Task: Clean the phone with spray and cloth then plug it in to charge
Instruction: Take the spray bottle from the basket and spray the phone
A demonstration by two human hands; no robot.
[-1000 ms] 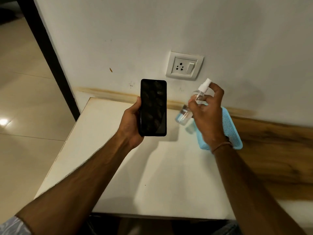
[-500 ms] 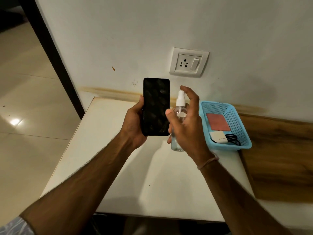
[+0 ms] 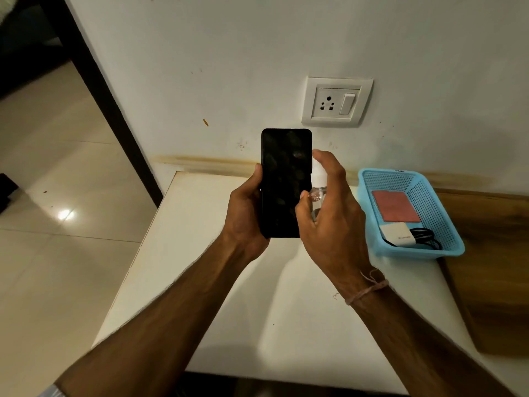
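My left hand holds a black phone upright above the white table, its dark smudged screen facing me. My right hand grips a small clear spray bottle right beside the phone's right edge, the forefinger on its white nozzle top. Most of the bottle is hidden behind the fingers. A folded red cloth lies in the blue basket, with a white charger and a black cable in front of it. A wall socket with a switch sits above the phone.
The white table stands against the wall, its left edge dropping to a tiled floor. A wooden surface adjoins the table on the right. A dark door frame runs down the left.
My right hand has brought the spray bottle left from above the basket until it is beside the phone. The basket's contents have come into view. The phone stays held upright.
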